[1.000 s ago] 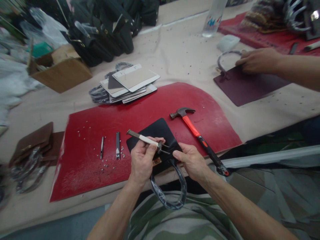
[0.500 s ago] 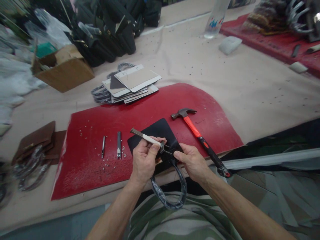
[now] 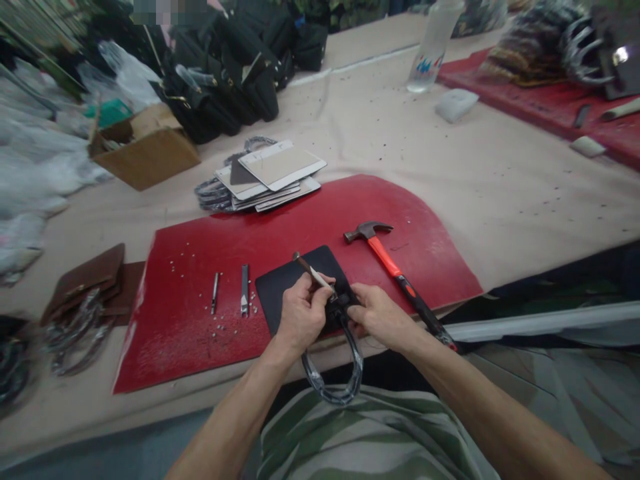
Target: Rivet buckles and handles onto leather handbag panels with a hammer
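Observation:
In my left hand (image 3: 304, 312) is a two-pronged metal punch (image 3: 319, 275) with a white-wrapped shaft, gripped between thumb and fingers. Its lower end meets the black leather panel (image 3: 275, 285) beside the base of a plastic-wrapped handle (image 3: 357, 371). The handle loop hangs toward my body over the table edge. My right hand (image 3: 383, 317) pinches the panel at its right side, near where the handle joins; the fingers underneath are partly hidden. A claw hammer (image 3: 384, 255) with a red and black grip lies right of the panel.
The red mat (image 3: 190, 333) carries a thin punch (image 3: 215, 293), a flat metal tool (image 3: 245, 290) and small white bits. Stacked panels (image 3: 285, 167) lie behind it, brown panels (image 3: 95, 280) to the left. A cardboard box (image 3: 145, 157), black bags (image 3: 225, 87) and a bottle (image 3: 427, 53) stand farther back.
The punch has swung more upright, and its pronged end has come down to the panel near the handle base. My right hand has shifted slightly in toward the handle base. The view has shifted a little.

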The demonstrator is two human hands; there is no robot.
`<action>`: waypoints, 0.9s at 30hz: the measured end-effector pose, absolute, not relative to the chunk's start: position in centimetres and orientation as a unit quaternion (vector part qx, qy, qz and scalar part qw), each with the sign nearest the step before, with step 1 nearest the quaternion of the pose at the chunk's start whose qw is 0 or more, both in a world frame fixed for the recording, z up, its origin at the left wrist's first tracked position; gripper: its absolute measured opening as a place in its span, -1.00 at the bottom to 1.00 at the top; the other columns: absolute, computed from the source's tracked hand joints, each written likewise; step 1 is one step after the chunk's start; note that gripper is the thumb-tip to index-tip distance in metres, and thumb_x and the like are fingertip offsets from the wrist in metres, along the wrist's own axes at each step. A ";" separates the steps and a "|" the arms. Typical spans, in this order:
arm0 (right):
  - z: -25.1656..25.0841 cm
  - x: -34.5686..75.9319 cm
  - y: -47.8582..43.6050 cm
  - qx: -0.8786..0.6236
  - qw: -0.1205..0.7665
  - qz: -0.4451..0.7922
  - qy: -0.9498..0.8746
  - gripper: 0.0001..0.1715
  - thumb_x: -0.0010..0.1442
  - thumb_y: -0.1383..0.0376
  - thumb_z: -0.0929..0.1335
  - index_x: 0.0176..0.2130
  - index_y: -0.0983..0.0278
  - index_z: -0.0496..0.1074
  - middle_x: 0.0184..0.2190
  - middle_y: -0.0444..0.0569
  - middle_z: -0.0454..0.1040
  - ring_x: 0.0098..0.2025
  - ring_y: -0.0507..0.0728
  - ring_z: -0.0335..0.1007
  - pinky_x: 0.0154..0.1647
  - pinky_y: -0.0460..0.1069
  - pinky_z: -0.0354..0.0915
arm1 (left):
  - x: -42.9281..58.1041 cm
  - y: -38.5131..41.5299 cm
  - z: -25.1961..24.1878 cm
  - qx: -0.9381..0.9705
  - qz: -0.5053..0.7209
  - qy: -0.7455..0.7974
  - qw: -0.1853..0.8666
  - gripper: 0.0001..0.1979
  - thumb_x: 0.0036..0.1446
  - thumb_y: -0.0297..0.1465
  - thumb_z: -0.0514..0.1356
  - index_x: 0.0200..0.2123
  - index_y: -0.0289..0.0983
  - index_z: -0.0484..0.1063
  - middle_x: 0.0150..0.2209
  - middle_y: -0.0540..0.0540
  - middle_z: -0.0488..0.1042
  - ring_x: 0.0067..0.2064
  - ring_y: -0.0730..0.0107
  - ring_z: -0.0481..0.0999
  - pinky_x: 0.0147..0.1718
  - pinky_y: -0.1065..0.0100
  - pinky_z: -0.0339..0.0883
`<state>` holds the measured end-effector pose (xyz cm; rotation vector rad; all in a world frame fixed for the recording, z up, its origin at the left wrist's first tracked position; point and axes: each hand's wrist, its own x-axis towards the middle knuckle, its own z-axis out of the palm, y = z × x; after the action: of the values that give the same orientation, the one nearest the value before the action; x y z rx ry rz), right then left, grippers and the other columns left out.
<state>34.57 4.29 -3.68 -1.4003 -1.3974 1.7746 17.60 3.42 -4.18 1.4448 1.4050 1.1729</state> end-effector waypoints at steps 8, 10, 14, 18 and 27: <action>-3.0 37.8 4.1 -0.545 0.155 0.536 -0.626 -0.82 0.13 0.37 0.26 -0.36 0.24 0.45 -0.52 -0.03 0.53 -0.54 0.11 0.42 -0.50 -0.05 0.25 | 17.9 2.5 -5.2 0.612 0.451 0.548 0.350 -0.83 0.19 -0.45 0.18 -0.16 -0.25 0.52 -0.27 -0.07 0.60 -0.28 0.35 0.57 -0.29 0.40 0.39; -3.0 38.9 3.9 -0.558 0.160 0.525 -0.622 -0.79 0.15 0.34 0.24 -0.31 0.24 0.48 -0.52 -0.04 0.54 -0.53 0.12 0.44 -0.48 -0.05 0.27 | 17.9 2.5 -5.2 0.614 0.451 0.549 0.342 -0.83 0.20 -0.44 0.18 -0.16 -0.24 0.52 -0.25 -0.08 0.61 -0.27 0.34 0.59 -0.27 0.39 0.41; -2.0 41.3 3.7 -0.625 0.221 0.398 -0.634 -0.73 0.20 0.30 0.23 -0.26 0.24 0.51 -0.46 -0.06 0.56 -0.43 0.13 0.48 -0.38 -0.02 0.28 | 18.0 2.3 -5.4 0.644 0.442 0.549 0.298 -0.83 0.20 -0.44 0.17 -0.15 -0.24 0.51 -0.23 -0.09 0.62 -0.22 0.30 0.61 -0.20 0.36 0.44; -1.6 43.0 3.9 -0.699 0.221 0.213 -0.646 -0.66 0.25 0.24 0.25 -0.10 0.26 0.53 -0.28 0.05 0.59 -0.25 0.22 0.51 -0.23 0.05 0.28 | 18.2 2.0 -5.6 0.684 0.431 0.533 0.249 -0.81 0.21 -0.45 0.16 -0.11 -0.24 0.49 -0.21 -0.11 0.62 -0.19 0.28 0.62 -0.15 0.33 0.46; -4.0 42.3 4.0 -0.675 0.114 0.085 -0.724 -0.75 0.26 0.17 0.36 -0.14 0.29 0.44 -0.23 0.07 0.47 -0.14 0.25 0.41 -0.22 0.03 0.22 | 18.7 1.7 -6.0 0.716 0.416 0.525 0.197 -0.80 0.21 -0.44 0.15 -0.10 -0.23 0.48 -0.19 -0.13 0.62 -0.15 0.25 0.63 -0.10 0.31 0.48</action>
<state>42.35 4.05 -3.99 -1.9792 -2.1221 0.2491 18.72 1.71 -5.96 2.0034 1.4693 1.1651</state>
